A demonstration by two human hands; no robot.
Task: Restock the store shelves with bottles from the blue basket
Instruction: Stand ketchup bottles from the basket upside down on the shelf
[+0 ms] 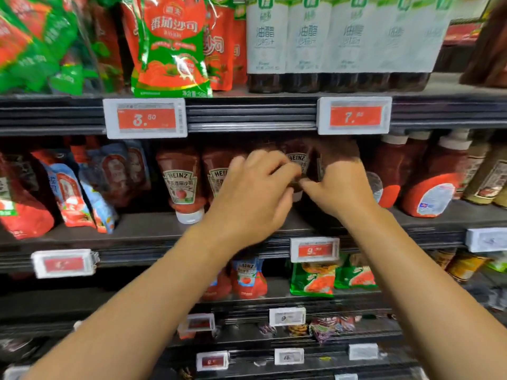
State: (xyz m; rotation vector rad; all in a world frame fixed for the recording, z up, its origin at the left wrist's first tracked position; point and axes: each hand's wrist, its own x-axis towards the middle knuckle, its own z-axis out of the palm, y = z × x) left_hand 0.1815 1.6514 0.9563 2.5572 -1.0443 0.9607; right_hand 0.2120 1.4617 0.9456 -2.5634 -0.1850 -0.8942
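Both of my hands reach into the middle shelf (142,229). Between them stands a dark red Heinz ketchup bottle (297,159), cap down, partly hidden by my fingers. My left hand (255,193) curls its fingers round the bottle's left side. My right hand (340,185) holds the right side, its thumb on the bottle's lower part and its fingers lost in the shelf's shadow. Two more Heinz bottles (183,182) stand cap down to the left. The blue basket is out of view.
Red squeeze bottles (433,187) stand to the right of my hands and sauce pouches (68,187) lean at the left. The shelf above holds tomato sauce pouches (170,48) and white-labelled dressing bottles (310,42). Price tags (315,249) line the shelf edges. Lower shelves hold more pouches.
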